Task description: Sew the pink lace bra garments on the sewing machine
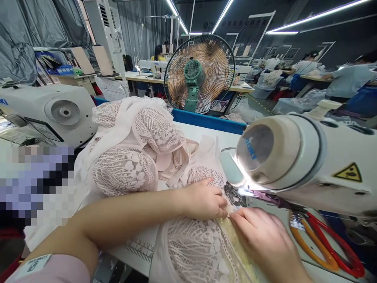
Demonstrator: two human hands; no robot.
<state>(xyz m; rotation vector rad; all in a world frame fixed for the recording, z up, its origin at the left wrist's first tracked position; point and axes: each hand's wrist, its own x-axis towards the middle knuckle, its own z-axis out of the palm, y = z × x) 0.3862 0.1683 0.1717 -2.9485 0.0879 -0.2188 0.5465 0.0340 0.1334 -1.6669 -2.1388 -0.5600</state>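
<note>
A pale pink lace bra [194,247] lies on the machine bed and runs under the lit needle area of a white sewing machine [312,153]. My left hand [206,200] presses on it with curled fingers, just left of the metal presser foot [235,194]. Close by, my right hand [260,232] grips the bra's edge, thumb towards the left fingertips. A yellowish translucent strip [240,243] runs down that edge, partly beneath the right hand. The exact grip of the fingertips is hard to make out. Beyond my left forearm sits a pile of similar lace bras [125,171].
Red and orange-handled scissors [332,245] lie right of my right hand. A printed ruler scale [138,249] marks the table edge. Behind stand a large fan [193,72], a blue trough edge [206,121] and thread cones [103,61]. Another sewing machine [55,114] is left; people sit farther back.
</note>
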